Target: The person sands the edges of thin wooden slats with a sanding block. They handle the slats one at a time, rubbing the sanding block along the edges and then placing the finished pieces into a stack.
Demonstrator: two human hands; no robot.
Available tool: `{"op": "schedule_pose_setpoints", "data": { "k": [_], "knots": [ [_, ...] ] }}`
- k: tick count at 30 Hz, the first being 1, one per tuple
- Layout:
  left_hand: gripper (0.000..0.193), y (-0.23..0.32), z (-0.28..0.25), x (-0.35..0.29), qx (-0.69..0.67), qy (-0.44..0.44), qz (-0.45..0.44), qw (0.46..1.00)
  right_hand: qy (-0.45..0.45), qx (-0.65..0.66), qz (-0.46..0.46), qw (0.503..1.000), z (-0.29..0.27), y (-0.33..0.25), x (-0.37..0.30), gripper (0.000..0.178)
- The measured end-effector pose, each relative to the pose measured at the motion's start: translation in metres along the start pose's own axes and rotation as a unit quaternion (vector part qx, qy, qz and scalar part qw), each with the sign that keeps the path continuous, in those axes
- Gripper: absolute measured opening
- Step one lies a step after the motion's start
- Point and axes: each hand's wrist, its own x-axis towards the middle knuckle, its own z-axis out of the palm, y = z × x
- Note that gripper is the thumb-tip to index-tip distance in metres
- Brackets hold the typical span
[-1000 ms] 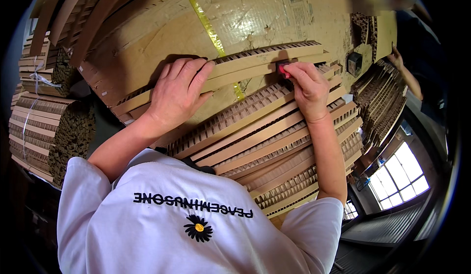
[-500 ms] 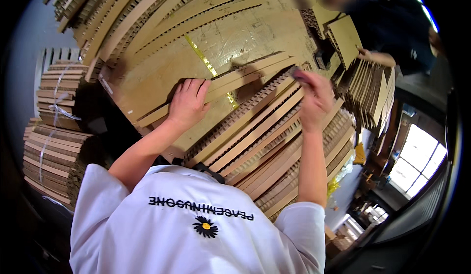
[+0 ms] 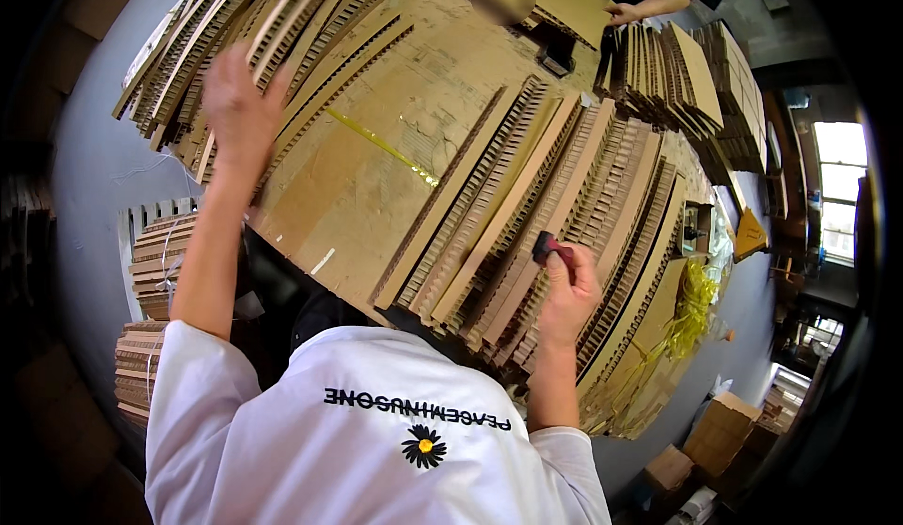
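My left hand [image 3: 243,116] is stretched out to the far left, over a pile of honeycomb cardboard strips [image 3: 320,50]. Motion smears its fingers, so whether they grip a strip is unclear. Between the thumb and fingers of my right hand [image 3: 570,292] is a small dark-red block with a black end [image 3: 547,246]. I hold it just above a row of honeycomb cardboard strips [image 3: 513,233] lying side by side on the right of the worktable. Some strips show smooth brown faces, others their open cells.
Yellow tape [image 3: 384,149] crosses the worktable [image 3: 324,205]. A co-worker's hand [image 3: 623,14] touches cardboard at the far side, beside upright cardboard panels [image 3: 670,78]. Yellow strapping [image 3: 691,313] hangs at the right. Tied strip bundles [image 3: 162,260] stand lower left.
My left hand has left the strip in the middle and moved up and left to the far pile. My right hand has drawn nearer, still holding the block. The near strips now lie together.
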Motion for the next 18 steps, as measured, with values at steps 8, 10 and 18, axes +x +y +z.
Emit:
{"op": "schedule_pose_setpoints", "data": {
  "k": [8,10,18],
  "knots": [
    [0.073,0.111,0.068,-0.198,-0.258,-0.403,-0.139,0.867,-0.022,0.161,0.159,0.974,0.06,-0.018,-0.033,0.016],
    [0.071,0.115,0.075,-0.207,-0.27,-0.434,-0.177,0.841,-0.012,0.132,0.155,0.979,0.077,-0.001,-0.025,0.016],
    [0.055,0.068,0.081,-0.195,-0.353,-0.379,-0.163,0.84,0.069,0.182,0.097,0.976,0.167,0.07,-0.003,0.018]
  ]
}}
